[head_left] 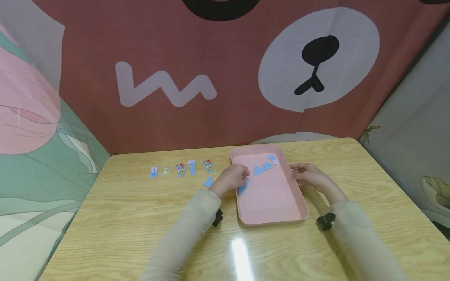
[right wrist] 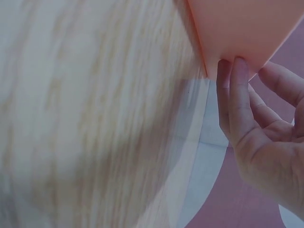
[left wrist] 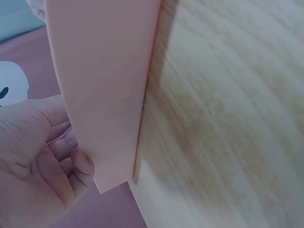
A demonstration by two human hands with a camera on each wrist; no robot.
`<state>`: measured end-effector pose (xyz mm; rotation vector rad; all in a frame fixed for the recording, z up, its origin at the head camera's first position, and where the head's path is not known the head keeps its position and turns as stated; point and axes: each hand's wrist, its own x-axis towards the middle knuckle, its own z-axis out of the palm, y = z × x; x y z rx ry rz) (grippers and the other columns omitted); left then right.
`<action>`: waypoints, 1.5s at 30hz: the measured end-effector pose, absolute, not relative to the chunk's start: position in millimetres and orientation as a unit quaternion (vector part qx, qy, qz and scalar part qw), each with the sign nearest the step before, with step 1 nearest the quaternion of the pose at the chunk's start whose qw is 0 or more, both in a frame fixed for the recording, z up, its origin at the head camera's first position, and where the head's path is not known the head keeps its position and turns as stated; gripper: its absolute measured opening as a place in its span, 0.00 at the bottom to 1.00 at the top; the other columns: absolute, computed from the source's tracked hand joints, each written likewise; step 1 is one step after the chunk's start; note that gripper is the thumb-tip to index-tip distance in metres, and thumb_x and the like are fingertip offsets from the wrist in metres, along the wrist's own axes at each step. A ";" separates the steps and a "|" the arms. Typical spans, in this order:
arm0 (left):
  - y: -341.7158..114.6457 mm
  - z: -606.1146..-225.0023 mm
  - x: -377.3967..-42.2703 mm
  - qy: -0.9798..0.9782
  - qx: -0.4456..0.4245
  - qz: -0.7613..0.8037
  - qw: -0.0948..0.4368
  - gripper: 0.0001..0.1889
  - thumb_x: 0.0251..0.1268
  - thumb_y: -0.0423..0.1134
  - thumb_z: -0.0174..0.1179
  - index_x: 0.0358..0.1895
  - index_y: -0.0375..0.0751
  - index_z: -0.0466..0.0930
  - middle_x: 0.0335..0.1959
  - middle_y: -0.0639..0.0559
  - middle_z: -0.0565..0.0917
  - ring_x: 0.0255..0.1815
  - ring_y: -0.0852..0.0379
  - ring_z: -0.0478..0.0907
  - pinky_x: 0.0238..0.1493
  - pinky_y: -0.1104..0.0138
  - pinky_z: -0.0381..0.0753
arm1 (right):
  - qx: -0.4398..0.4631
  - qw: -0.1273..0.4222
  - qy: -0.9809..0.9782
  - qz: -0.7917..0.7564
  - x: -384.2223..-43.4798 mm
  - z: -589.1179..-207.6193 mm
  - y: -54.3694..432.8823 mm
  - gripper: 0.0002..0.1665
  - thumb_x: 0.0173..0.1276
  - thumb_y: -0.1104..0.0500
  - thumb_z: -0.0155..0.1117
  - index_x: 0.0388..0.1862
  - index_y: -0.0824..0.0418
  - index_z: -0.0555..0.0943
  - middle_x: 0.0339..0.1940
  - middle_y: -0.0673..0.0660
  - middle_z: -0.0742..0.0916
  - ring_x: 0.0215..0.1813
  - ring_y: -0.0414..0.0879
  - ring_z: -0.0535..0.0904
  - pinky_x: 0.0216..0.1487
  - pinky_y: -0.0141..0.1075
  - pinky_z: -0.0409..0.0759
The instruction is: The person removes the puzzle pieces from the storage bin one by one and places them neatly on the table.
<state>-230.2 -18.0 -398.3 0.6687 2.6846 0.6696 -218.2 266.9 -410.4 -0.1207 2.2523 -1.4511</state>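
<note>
My left hand (head_left: 233, 176) reaches over the left rim of a pink tray (head_left: 270, 203), its fingers bent. Close under them, by the left wall, is a flat blue piece (head_left: 242, 188); whether they pinch it is unclear. In the left wrist view the tray wall (left wrist: 104, 85) hides some fingertips of the hand (left wrist: 42, 156). My right hand (head_left: 311, 175) is at the tray's right side. Its fingers (right wrist: 241, 104) rest fairly straight on the outer wall in the right wrist view. Farther back in the tray lie blue pieces (head_left: 259, 170) and a blue-and-white piece (head_left: 273, 159).
Left of the tray, several small flat pieces stand in a row, among them a multicoloured piece (head_left: 208, 166), a tall blue piece (head_left: 191, 167) and a yellowish piece (head_left: 166, 170). A blue triangle (head_left: 208, 182) lies nearer me. A printed curtain (head_left: 197, 125) hangs behind the wooden table (head_left: 123, 218).
</note>
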 end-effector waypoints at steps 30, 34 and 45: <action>-5.8 -396.9 -240.9 0.943 0.263 0.077 0.189 0.17 0.55 0.40 0.70 0.47 0.44 0.80 0.46 0.54 0.83 0.43 0.59 0.75 0.49 0.68 0.77 | -0.048 0.222 0.811 -0.539 -216.7 -412.6 267.2 0.35 0.72 0.63 0.51 0.71 0.79 0.53 0.62 0.78 0.71 0.46 0.35 0.80 0.51 0.32 0.82; -5.4 -396.5 -240.8 0.944 0.262 0.067 0.188 0.16 0.55 0.41 0.70 0.47 0.44 0.81 0.47 0.54 0.83 0.45 0.59 0.75 0.52 0.67 0.77 | -0.047 0.223 0.809 -0.542 -217.0 -412.5 267.3 0.35 0.72 0.63 0.52 0.71 0.79 0.53 0.61 0.77 0.72 0.45 0.35 0.80 0.50 0.31 0.83; -6.9 -395.0 -238.5 0.944 0.269 0.075 0.178 0.13 0.54 0.41 0.70 0.44 0.44 0.83 0.46 0.53 0.83 0.47 0.58 0.76 0.51 0.66 0.78 | -0.047 0.222 0.809 -0.543 -217.2 -414.2 266.7 0.35 0.72 0.63 0.52 0.70 0.79 0.54 0.62 0.79 0.70 0.45 0.34 0.80 0.50 0.30 0.82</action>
